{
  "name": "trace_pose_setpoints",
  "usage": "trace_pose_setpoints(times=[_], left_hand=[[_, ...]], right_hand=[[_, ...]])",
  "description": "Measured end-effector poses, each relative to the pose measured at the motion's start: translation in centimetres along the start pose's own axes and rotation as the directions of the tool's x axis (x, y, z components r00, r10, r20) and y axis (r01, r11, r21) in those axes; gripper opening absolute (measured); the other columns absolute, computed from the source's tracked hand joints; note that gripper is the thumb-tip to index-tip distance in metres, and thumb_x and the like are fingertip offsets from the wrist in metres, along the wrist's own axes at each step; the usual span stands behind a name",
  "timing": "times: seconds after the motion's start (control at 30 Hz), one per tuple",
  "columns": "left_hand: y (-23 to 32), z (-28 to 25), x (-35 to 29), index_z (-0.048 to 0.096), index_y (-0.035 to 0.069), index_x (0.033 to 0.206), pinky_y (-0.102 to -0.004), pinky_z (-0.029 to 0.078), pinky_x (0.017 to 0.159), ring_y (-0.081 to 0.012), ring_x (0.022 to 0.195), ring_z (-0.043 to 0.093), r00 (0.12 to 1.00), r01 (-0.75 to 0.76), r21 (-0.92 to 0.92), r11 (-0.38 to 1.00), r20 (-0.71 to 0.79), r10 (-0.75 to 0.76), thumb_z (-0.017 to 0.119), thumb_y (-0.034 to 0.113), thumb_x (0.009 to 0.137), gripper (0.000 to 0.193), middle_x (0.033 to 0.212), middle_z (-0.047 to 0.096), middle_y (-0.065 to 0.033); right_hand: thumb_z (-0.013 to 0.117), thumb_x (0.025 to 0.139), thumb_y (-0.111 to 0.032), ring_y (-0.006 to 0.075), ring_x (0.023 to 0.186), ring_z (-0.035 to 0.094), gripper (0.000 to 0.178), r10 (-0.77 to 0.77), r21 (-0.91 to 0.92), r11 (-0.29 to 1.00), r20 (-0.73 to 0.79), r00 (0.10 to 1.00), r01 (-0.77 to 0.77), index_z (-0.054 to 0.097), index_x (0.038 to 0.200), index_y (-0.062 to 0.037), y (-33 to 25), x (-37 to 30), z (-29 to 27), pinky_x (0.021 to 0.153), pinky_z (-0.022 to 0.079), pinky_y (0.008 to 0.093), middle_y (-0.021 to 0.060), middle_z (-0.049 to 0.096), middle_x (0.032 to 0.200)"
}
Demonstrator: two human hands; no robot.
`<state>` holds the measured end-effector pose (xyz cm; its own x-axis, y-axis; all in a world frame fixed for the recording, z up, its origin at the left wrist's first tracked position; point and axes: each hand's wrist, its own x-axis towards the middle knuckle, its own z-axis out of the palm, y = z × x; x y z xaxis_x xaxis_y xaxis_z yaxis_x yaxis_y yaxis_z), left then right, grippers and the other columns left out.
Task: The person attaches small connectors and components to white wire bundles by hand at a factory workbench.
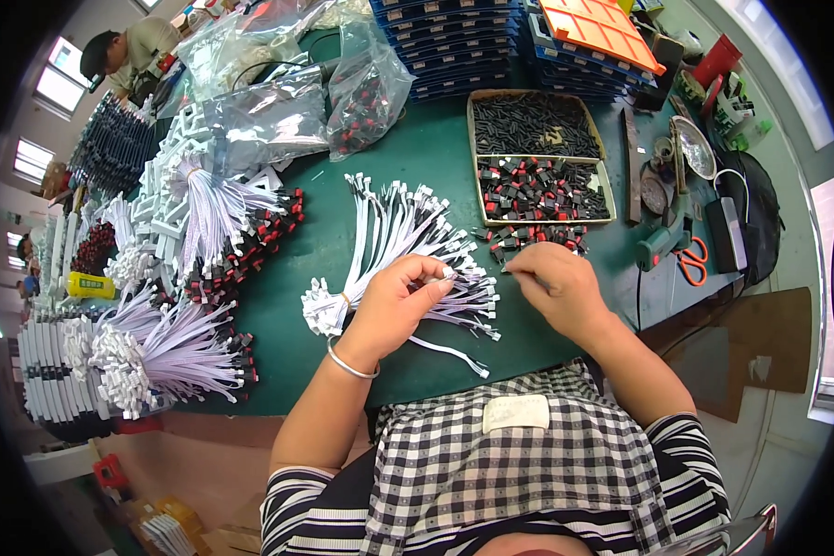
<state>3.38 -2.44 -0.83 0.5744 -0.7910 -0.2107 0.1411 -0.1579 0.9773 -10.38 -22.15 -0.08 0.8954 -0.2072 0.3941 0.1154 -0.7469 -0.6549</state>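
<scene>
A bundle of white wire leads (380,239) with small white plugs lies on the green table in front of me, a band around it. Over this bundle, my left hand (401,304) pinches a white plug (448,273) between thumb and forefinger. My right hand (563,289) is closed at the fingertips beside loose red-and-black switches (536,239); what it holds, if anything, is too small to make out. One lead (449,353) lies apart from the bundle, near the table's front edge.
Behind the right hand stands a box (612,199) of switches and black sleeves. More wire bundles (171,357) and white parts lie at left. Stacked blue trays (449,46) rise at the back. Orange scissors (692,262) and a green glue gun (663,243) lie at right.
</scene>
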Motion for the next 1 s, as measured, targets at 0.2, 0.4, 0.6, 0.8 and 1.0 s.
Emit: trace_pose_setpoints(times=[0.2,0.4,0.6,0.8,1.0], left_hand=[[-0.1,0.0,0.1,0.063,0.001,0.096,-0.0201,0.043,0.067,-0.0048,0.075,0.050,1.000,0.015,0.001,1.000,0.000,-0.015,0.065,0.010,0.088,0.013,0.087,0.059,0.0024],[-0.3,-0.1,0.1,0.063,0.001,0.096,-0.0203,0.044,0.068,-0.0048,0.075,0.051,1.000,0.000,0.010,1.000,0.002,0.000,0.065,0.009,0.088,0.012,0.087,0.059,0.0019],[-0.1,0.0,0.0,0.063,0.001,0.096,-0.0204,0.044,0.068,-0.0048,0.075,0.051,1.000,0.003,0.011,1.000,0.005,-0.003,0.065,0.008,0.088,0.011,0.088,0.059,0.0015],[-0.3,-0.1,0.1,0.063,0.001,0.097,-0.0206,0.044,0.068,-0.0050,0.075,0.051,1.000,-0.005,0.033,0.999,0.011,0.004,0.065,0.008,0.088,0.011,0.088,0.059,0.0013],[-0.2,-0.1,0.0,0.063,0.001,0.096,-0.0205,0.044,0.068,-0.0049,0.075,0.051,1.000,0.005,0.029,1.000,0.008,-0.005,0.065,0.008,0.088,0.011,0.088,0.059,0.0014]], right_hand=[[0.068,0.080,-0.003,0.0142,0.073,0.062,0.010,0.318,0.439,0.833,0.116,0.941,-0.336,0.066,0.089,-0.0010,-2.6,1.2,2.1,0.066,0.050,0.0259,0.0066,0.066,0.084],[0.067,0.080,-0.002,0.0145,0.070,0.061,0.009,0.323,0.418,0.850,0.069,0.944,-0.322,0.066,0.090,-0.0014,-2.5,1.6,3.4,0.064,0.049,0.0260,0.0068,0.066,0.082],[0.066,0.080,-0.001,0.0171,0.073,0.064,0.009,0.276,0.393,0.881,0.028,0.961,-0.264,0.066,0.089,-0.0018,-2.5,1.8,3.5,0.064,0.050,0.0281,0.0077,0.066,0.082],[0.066,0.079,0.000,0.0198,0.073,0.065,0.009,0.211,0.355,0.914,-0.005,0.978,-0.195,0.066,0.088,-0.0023,-2.3,1.7,3.7,0.064,0.051,0.0295,0.0082,0.066,0.082],[0.066,0.079,0.000,0.0207,0.074,0.065,0.009,0.203,0.335,0.923,0.000,0.979,-0.191,0.065,0.087,-0.0026,-2.3,1.7,3.7,0.064,0.051,0.0298,0.0084,0.066,0.082]])
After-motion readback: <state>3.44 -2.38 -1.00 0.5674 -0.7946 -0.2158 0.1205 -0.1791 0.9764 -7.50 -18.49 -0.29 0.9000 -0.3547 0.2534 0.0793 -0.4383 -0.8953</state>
